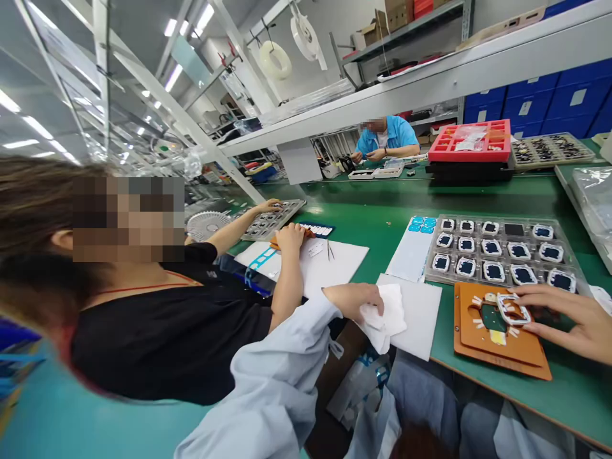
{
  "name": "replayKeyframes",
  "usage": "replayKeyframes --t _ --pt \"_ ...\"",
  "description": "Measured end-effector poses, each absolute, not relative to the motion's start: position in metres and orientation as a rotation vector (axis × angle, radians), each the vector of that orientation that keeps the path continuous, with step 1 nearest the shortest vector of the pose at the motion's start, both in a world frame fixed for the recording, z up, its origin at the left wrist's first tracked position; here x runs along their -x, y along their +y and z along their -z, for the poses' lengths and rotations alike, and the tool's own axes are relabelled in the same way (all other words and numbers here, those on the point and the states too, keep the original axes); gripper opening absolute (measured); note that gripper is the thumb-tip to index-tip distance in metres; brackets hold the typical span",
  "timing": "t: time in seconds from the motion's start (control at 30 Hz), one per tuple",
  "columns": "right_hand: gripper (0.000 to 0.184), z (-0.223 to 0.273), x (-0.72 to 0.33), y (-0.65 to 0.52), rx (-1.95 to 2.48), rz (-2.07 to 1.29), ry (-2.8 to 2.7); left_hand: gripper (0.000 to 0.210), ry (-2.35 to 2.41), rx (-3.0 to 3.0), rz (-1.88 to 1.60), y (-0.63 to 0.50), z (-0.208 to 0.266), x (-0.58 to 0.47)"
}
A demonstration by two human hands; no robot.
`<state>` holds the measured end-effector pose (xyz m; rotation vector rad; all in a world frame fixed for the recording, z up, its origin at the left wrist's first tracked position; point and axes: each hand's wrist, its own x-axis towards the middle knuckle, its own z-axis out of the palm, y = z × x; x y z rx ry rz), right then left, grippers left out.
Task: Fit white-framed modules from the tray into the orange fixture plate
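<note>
My left hand [352, 302] is closed on a crumpled white cloth [388, 313], over the near edge of a white pad [421, 309]. Between the fingers and thumb of my right hand [571, 319] is a small white square frame [503, 306]. It is held at the right part of an orange fixture plate [471, 344], which has a dark green centre and several white tabs. Whether the frame touches the plate, I cannot tell. Behind the fixture lies a clear tray [430, 275] with rows of white-framed dark parts.
A co-worker in black [172, 338] sits close on my left, hands at an orange piece. Tweezers [330, 250] lie on a white sheet there. A sheet with blue stickers [408, 255] lies beside the tray. Red bins [471, 153] stand behind. Another person in blue [399, 135] works opposite.
</note>
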<state>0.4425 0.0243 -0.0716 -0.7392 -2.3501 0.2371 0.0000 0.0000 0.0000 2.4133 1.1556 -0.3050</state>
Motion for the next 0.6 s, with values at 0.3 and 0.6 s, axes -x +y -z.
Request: replayKeyframes --t 0.3,0.6 --pt "0.026 0.063 -0.439 0.019 0.739 -0.366 -2.334 0.025 1.125 -2.647 -0.595 0.077 0.011 -0.114" --pt "0.025 0.046 -0.405 -0.003 0.78 -0.204 -2.242 0.023 0.56 -2.607 -1.039 0.04 0.056 -0.151"
